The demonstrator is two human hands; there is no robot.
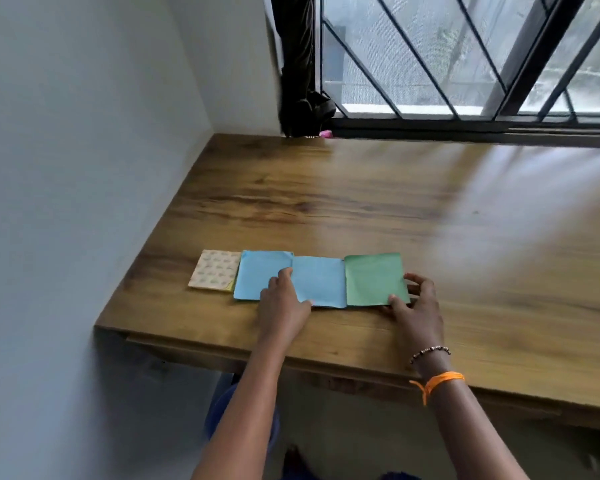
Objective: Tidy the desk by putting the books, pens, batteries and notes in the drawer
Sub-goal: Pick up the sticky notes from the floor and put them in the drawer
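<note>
Near the front left of the wooden desk (361, 209) lies a row of paper notes: a patterned white pad (213, 275), a blue note (257, 271), a second blue note (321, 280) and a green note (374, 278). My left hand (283, 303) rests on the two blue notes with its fingers down on the paper. My right hand (414, 306) pinches the green note's right edge, thumb on its front corner and fingers curled at its side.
A grey wall runs along the desk's left side. A barred window (465, 64) and a dark curtain (298, 81) stand behind the desk, with a small pink object (325, 134) on the sill. The drawer front (174, 348) under the desk edge looks closed.
</note>
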